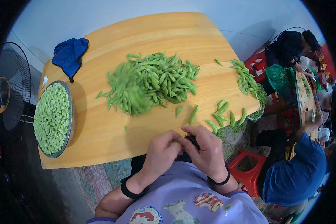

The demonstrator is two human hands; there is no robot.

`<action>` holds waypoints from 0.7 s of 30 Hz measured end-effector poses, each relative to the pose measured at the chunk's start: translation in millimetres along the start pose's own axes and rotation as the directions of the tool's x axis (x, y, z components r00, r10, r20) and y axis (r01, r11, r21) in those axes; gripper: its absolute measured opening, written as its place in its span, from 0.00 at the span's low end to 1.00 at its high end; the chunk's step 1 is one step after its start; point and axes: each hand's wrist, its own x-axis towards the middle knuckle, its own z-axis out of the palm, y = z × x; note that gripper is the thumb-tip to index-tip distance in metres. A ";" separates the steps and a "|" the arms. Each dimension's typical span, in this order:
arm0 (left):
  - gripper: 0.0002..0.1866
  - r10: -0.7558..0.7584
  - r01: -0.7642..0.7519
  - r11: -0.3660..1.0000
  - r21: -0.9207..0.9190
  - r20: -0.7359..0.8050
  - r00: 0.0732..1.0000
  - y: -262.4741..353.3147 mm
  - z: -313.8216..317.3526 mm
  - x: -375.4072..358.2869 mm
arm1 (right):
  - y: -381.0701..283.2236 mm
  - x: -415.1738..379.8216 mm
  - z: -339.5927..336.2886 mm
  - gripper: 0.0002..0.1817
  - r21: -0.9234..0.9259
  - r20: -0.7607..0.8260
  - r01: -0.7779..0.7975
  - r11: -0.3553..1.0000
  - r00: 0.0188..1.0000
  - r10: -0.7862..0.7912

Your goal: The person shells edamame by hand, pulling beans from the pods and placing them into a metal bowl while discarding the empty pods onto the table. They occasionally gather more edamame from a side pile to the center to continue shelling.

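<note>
My left hand [161, 151] and my right hand [204, 148] meet at the near edge of the wooden table [97, 143]. Both have their fingers curled and pinched together, and whatever lies between the fingertips is hidden. Just beyond them a few loose green bean pods [193, 114] are scattered. Farther back spreads a large heap of bean pods [153, 80], blurred on its left side. To the left, a metal bowl [69, 123] is filled with shelled green beans [52, 117].
A blue cloth [71, 56] lies at the table's back left. More pods [246, 78] sit by the right edge. A fan [13, 80] stands on the left. Right of me are a red stool [250, 171], a person in blue [296, 171] and other people at another table [304, 100].
</note>
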 end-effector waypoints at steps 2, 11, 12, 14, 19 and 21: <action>0.06 0.103 -0.100 0.978 0.183 -0.008 0.995 5.2 3.4 -3.1 | -1.6 -0.2 0.3 0.15 0.013 0.013 -0.014 1.000 1.000 0.014; 0.06 -0.009 0.005 0.993 0.119 0.035 0.999 7.7 0.9 0.2 | 4.2 -0.4 -9.9 0.18 -0.055 0.066 -0.008 0.998 0.998 0.012; 0.07 -0.101 0.110 0.964 -0.243 0.047 0.994 6.0 -4.0 6.7 | 6.1 1.2 -14.9 0.19 -0.136 -0.054 0.029 0.990 0.998 -0.037; 0.09 -0.151 0.190 0.742 -0.643 0.116 0.982 2.1 -13.0 13.7 | 6.9 5.8 -23.5 0.20 -0.280 -0.215 0.000 0.960 0.974 -0.063; 0.11 -0.060 0.144 0.627 -0.765 0.137 0.989 17.0 -2.4 14.5 | 5.2 2.9 -26.4 0.21 -0.326 -0.131 -0.106 0.939 0.989 0.066; 0.11 -0.031 0.138 0.607 -0.782 0.151 0.988 18.5 2.1 14.4 | 3.0 3.2 -22.1 0.20 -0.153 -0.005 0.051 0.987 0.999 -0.053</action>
